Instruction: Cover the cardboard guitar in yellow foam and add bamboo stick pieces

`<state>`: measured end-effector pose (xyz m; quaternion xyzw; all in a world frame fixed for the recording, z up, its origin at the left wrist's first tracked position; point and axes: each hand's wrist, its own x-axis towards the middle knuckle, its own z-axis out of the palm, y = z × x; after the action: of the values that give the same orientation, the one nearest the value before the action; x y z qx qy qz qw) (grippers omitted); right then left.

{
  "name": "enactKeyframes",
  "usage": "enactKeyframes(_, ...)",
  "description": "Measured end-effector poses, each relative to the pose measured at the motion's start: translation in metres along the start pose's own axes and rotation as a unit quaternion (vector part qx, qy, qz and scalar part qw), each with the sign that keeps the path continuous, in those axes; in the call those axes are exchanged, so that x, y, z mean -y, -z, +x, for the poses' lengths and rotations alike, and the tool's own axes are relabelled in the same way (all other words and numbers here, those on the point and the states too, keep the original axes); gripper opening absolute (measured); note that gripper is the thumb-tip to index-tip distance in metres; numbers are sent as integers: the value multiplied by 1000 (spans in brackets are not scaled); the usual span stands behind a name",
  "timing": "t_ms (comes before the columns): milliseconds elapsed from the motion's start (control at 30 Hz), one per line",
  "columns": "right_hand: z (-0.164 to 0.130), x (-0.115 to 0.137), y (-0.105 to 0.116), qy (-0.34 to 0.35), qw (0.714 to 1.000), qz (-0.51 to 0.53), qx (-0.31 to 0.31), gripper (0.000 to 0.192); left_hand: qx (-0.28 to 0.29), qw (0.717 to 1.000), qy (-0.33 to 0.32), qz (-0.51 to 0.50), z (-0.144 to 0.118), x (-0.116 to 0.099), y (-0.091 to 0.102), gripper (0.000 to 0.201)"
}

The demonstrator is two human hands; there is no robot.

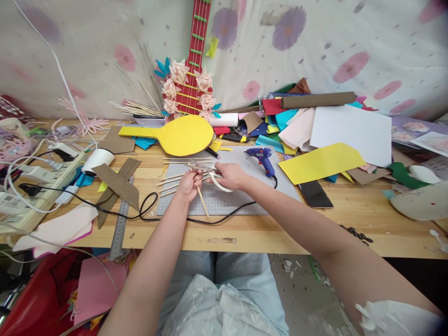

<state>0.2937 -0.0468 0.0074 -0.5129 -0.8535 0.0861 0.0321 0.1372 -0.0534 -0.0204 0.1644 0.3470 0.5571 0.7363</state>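
Head view: left hand [189, 184] grips a wooden stick [202, 200], right hand [229, 176] closes scissors [210, 173] on it; steadying both over the grey mat [245, 196] should cut cleaner.

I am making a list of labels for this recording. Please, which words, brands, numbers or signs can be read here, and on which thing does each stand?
None can be read.
Metal ruler: graduation marks show, numbers too small to read.
Blue glue gun: no legible brand.
Power strip: any markings too blurred.
Dark phone: screen blank.
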Motion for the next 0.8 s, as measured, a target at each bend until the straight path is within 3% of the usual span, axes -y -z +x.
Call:
enactKeyframes(233,0,1,-3,36,999,11,-15,60,6,1000,-4,-4,-2,1,0,25)
enactKeyframes(467,2,5,-7,-9,1000,-21,-20,60,26,999,8,-26,-3,0,0,28)
enactKeyframes(633,1,-3,-10,-9,998,-55,-14,59,39,998,20,-35,-3,0,0,28)
enactKeyframes(800,-2,-13,-11,13,1000,-20,-14,57,36,998,31,-32,-3,0,-1,27)
